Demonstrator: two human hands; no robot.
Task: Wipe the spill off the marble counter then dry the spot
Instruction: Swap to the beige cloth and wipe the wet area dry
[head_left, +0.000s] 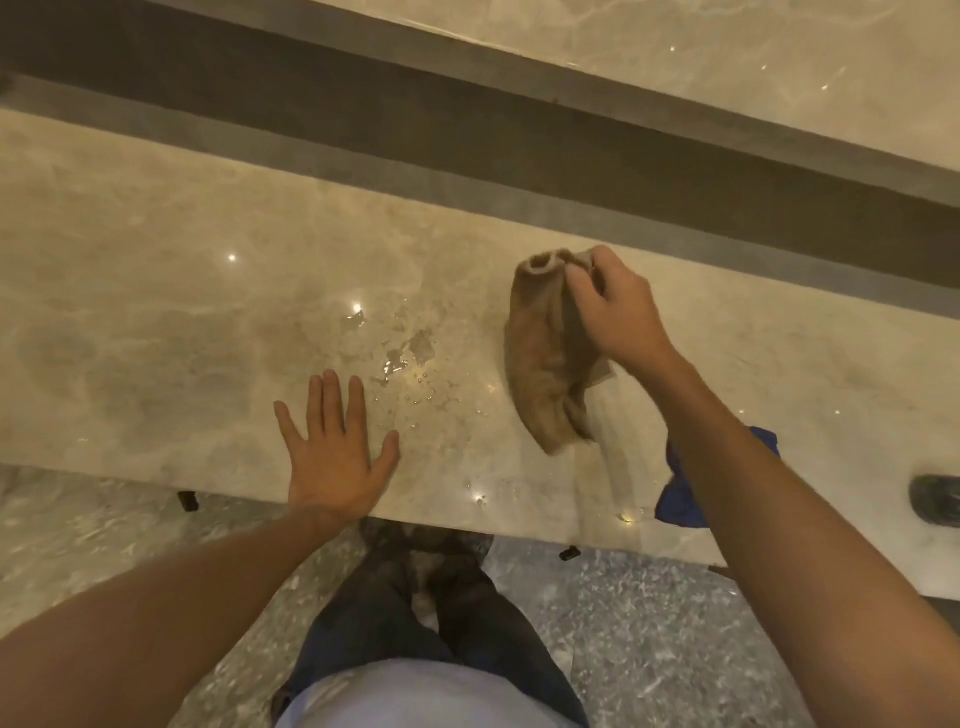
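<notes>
Marble surface (156, 270) with a wet spill (405, 358) between the two hands
Right hand (613, 306) has its fingers (579, 278) pinched on a tan cloth (550, 353) hanging just right of the spill; left hand (332, 452) lies flat, fingers spread, beside the puddle

Bare forearms, no sleeves; light blue shirt (415, 696); dark blue jeans (374, 613); dark shoes (415, 540).

Dim, warm overhead light leaves pinpoint glare on the glossy marble counter (156, 270); wide-angle bending and softness at edges.
</notes>
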